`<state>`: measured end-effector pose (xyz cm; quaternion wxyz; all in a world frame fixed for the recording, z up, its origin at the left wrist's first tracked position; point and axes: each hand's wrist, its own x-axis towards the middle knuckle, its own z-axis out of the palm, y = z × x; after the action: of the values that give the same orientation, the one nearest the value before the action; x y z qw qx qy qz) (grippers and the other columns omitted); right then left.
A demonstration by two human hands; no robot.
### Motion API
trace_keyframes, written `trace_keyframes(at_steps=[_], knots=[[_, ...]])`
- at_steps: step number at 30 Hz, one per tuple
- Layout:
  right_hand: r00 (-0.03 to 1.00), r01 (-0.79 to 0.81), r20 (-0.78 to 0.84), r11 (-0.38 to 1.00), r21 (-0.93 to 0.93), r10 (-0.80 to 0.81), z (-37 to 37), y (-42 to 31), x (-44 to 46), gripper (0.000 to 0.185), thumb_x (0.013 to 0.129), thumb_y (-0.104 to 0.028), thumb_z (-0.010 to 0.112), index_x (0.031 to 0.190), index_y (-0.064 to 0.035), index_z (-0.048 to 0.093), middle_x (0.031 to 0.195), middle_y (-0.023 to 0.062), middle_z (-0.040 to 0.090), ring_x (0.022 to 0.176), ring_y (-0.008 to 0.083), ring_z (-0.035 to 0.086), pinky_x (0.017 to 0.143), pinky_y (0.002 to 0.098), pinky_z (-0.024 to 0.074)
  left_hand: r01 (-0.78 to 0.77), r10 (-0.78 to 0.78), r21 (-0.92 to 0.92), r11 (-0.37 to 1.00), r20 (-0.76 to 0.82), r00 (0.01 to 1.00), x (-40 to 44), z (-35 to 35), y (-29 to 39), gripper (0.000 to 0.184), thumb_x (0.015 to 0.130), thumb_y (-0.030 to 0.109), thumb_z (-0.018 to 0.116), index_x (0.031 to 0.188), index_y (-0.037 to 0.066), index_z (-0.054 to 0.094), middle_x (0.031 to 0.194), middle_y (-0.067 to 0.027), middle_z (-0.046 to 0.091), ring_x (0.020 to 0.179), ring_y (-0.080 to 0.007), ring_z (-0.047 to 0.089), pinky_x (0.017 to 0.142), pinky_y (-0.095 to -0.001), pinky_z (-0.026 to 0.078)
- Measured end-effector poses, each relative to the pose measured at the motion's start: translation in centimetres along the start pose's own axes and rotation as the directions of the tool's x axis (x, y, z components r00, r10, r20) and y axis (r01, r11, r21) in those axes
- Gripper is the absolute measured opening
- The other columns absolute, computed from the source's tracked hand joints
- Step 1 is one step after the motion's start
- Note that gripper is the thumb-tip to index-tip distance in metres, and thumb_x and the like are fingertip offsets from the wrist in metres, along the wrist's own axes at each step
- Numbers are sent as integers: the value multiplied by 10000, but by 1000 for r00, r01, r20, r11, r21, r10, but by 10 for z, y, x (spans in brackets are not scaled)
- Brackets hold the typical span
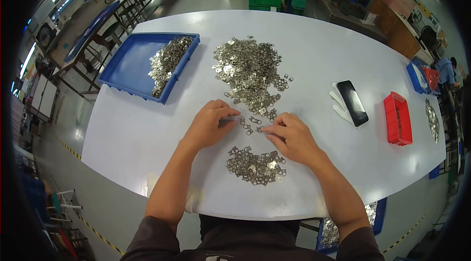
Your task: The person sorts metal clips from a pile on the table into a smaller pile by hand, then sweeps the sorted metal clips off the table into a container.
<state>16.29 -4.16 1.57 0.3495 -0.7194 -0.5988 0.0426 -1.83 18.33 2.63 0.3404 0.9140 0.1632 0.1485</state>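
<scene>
Ring-ended metal pieces (248, 132) lie loose between my hands, the large pile (248, 67) beyond and the smaller pile (255, 167) nearer me, my left hand's (208, 124) thumb and forefinger parted beside them, my right hand (295, 141) at one piece, pinched or merely touched I cannot tell.

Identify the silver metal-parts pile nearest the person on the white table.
The compact silver metal pile, closer in than the bare right hand; the larger central pile and narrow right-edge pile lie farther away.

Right hand (294, 139) at small metal part (259, 129); left hand (211, 122) near loose parts (254, 120); large pile (248, 69) beyond.
</scene>
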Motion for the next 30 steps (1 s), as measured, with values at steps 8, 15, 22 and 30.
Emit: trace_keyframes(at_steps=[8, 15, 22, 30], knots=[[999, -54, 11, 997, 60, 53, 2, 8, 0, 199, 939, -122, 801, 1135, -131, 833, 1003, 33, 661, 947, 235, 637, 809, 374, 543, -1, 1, 14, 1000, 0, 1000, 1, 6, -4, 281, 951, 128, 801, 1230, 97, 812, 1137, -71, 681, 1056, -249, 667, 877, -359, 585], [999, 35, 27, 994, -102, -32, 6, -2, 2, 225, 935, -126, 797, 1158, -138, 824, 1006, 46, 652, 984, 252, 648, 843, 388, 552, -276, 272, 116, 954, 48, 961, 4, 20, 11, 241, 941, 181, 824, 1165, 92, 825, 1113, -64, 698, 1095, -273, 631, 914, -373, 544], [970, -224, 152, 943, 246, 190, -12, 7, -2, 168, 937, -106, 802, 1102, -125, 830, 968, 45, 670, 897, 231, 664, 808, 361, 545, -107, 131, -140, 984, 174, 976, 0, 8, 5, 136, 944, 114, 809, 1069, 70, 839, 948, -68, 723, 830, -203, 681, 704, -333, 545], [963, -124, 267, 951, 282, 47, -18, 3, -2, 157, 917, -140, 832, 1074, -133, 839, 992, 49, 699, 923, 240, 668, 868, 373, 546, -132, 138, -59, 990, 125, 983, -1, 16, 16, 189, 922, 133, 833, 1105, 84, 838, 1011, -60, 713, 917, -233, 675, 742, -346, 551]])
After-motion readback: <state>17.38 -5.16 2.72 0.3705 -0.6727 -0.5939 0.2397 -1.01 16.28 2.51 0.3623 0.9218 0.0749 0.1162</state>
